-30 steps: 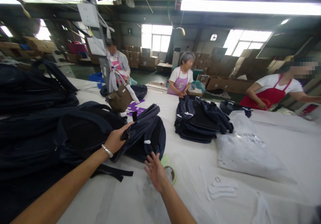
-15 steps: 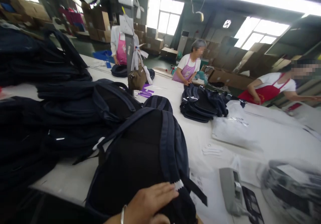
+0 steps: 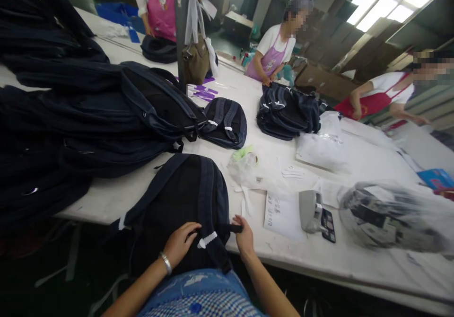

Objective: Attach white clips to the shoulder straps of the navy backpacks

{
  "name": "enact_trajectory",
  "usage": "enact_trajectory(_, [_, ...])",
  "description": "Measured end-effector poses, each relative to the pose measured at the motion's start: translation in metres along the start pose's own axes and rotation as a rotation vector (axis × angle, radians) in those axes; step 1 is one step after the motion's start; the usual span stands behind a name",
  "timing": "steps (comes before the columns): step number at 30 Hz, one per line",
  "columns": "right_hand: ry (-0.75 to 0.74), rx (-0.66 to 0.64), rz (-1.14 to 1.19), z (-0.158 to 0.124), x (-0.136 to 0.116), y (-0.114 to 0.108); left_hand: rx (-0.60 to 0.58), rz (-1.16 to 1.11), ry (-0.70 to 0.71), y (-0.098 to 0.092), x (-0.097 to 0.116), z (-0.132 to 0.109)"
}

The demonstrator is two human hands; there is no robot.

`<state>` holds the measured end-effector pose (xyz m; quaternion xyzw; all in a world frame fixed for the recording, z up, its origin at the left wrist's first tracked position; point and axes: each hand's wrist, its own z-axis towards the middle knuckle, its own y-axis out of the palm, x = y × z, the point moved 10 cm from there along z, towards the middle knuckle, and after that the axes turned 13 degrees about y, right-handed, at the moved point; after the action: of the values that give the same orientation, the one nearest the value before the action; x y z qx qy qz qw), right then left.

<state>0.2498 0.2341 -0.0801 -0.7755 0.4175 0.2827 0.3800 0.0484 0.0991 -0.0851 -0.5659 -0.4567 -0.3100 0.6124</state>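
Lying at the near edge of the counter (image 3: 106, 198), a dark backpack (image 3: 177, 198) is seen straps-up. Its black webbing strap (image 3: 232, 228) is pinched shut in the right hand (image 3: 245, 234). The left hand (image 3: 180, 243) is laid on the back panel, fingers curled; whether anything is gripped cannot be told.

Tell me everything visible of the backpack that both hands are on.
The backpack is dark navy with a black back panel, fabric by its look. It lies flat, back panel up, with the shoulder straps running along it. Its lower end hangs over the near edge of the white table toward the person's lap. A white tab marks one strap. The left hand grips beside that strap, and the right hand pinches a black webbing end at its side.
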Motion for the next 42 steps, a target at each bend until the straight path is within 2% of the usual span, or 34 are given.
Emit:
enact_trajectory(2, [-0.151, 0.096, -0.118, -0.019, -0.016, -0.020, -0.020, -0.027, -0.005, 0.007, 0.003, -0.003])
enact_trajectory(3, [-0.249, 0.065, -0.202, -0.030, -0.029, -0.017, -0.037, -0.036, -0.018, 0.013, 0.004, -0.003])
enact_trajectory(4, [-0.342, -0.025, -0.306, -0.041, -0.039, -0.003, -0.059, -0.039, -0.040, 0.020, 0.003, -0.005])
enact_trajectory(6, [-0.464, -0.244, -0.581, -0.059, -0.045, 0.039, -0.114, -0.022, -0.090, 0.036, -0.001, -0.007])
enact_trajectory(8, [-0.513, -0.371, -0.880, -0.067, -0.035, 0.075, -0.146, 0.029, -0.121, 0.050, -0.005, -0.009])
enact_trajectory(10, [-0.525, -0.389, -1.110, -0.064, -0.020, 0.096, -0.153, 0.083, -0.130, 0.057, -0.009, -0.010])
enact_trajectory(13, [-0.527, -0.353, -1.260, -0.055, -0.006, 0.108, -0.128, 0.113, -0.160, 0.060, -0.016, -0.012])
enact_trajectory(15, [-0.519, -0.358, -1.233, -0.051, -0.003, 0.108, -0.096, 0.085, -0.179, 0.059, -0.021, -0.013])
enact_trajectory(19, [-0.451, -0.464, -0.872, -0.045, -0.006, 0.096, -0.005, -0.147, -0.195, 0.059, -0.031, -0.015])
enact_trajectory(22, [-0.250, -0.543, -0.422, -0.034, -0.004, 0.082, 0.030, -0.377, -0.279, 0.064, -0.043, -0.019])
enact_trajectory(25, [-0.014, -0.516, 0.012, -0.023, 0.006, 0.064, 0.050, -0.508, -0.379, 0.066, -0.053, -0.024])
enact_trajectory(27, [0.034, -0.462, 0.138, -0.023, 0.010, 0.051, 0.040, -0.556, -0.394, 0.064, -0.051, -0.025])
enact_trajectory(30, [0.023, -0.355, 0.086, -0.031, 0.026, 0.022, 0.048, -0.686, -0.489, 0.063, -0.050, -0.030])
enact_trajectory(33, [0.126, -0.266, -0.088, -0.047, 0.072, -0.017, 0.104, -1.013, -0.608, 0.070, -0.043, -0.033])
enact_trajectory(36, [0.331, -0.259, -0.521, -0.074, 0.133, -0.054, 0.104, -1.228, -0.633, 0.079, -0.031, -0.029])
enact_trajectory(37, [0.338, -0.247, -0.692, -0.082, 0.141, -0.064, 0.095, -1.225, -0.627, 0.080, -0.030, -0.027])
enact_trajectory(39, [0.221, -0.173, -0.905, -0.091, 0.130, -0.070, 0.095, -1.143, -0.621, 0.081, -0.031, -0.025])
enact_trajectory(40, [0.113, -0.125, -0.920, -0.092, 0.111, -0.064, 0.107, -1.088, -0.622, 0.080, -0.033, -0.025])
enact_trajectory(42, [-0.101, -0.059, -0.793, -0.088, 0.065, -0.040, 0.144, -1.002, -0.639, 0.078, -0.039, -0.027])
